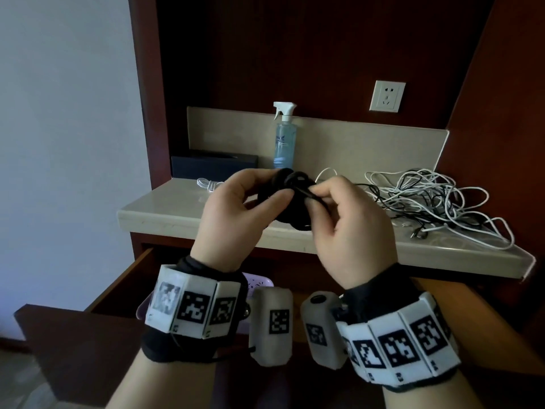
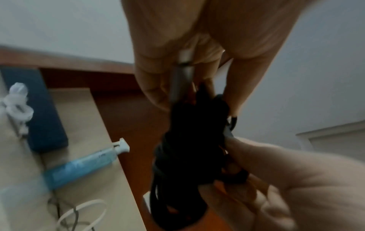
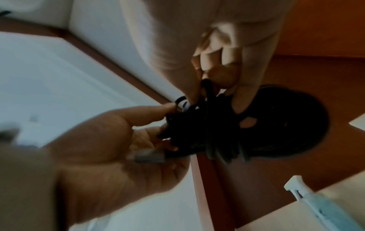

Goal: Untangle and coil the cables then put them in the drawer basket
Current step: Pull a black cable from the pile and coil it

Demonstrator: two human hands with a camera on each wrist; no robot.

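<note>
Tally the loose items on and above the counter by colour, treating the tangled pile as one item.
Black: 1, the coiled black cable in both hands.
White: 1, the small white cable.
Blue: 2, the spray bottle and dark box.
Mixed white and black: 1, the tangled pile.
Total: 5

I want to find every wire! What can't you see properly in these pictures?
- Purple basket, head view: mostly hidden behind the wrists; contents unseen.
- Black cable coil, head view: left hand and right hand cover much of it.
- Tangled cables: count too jumbled to tell.
- Wrist views: blurred.
</note>
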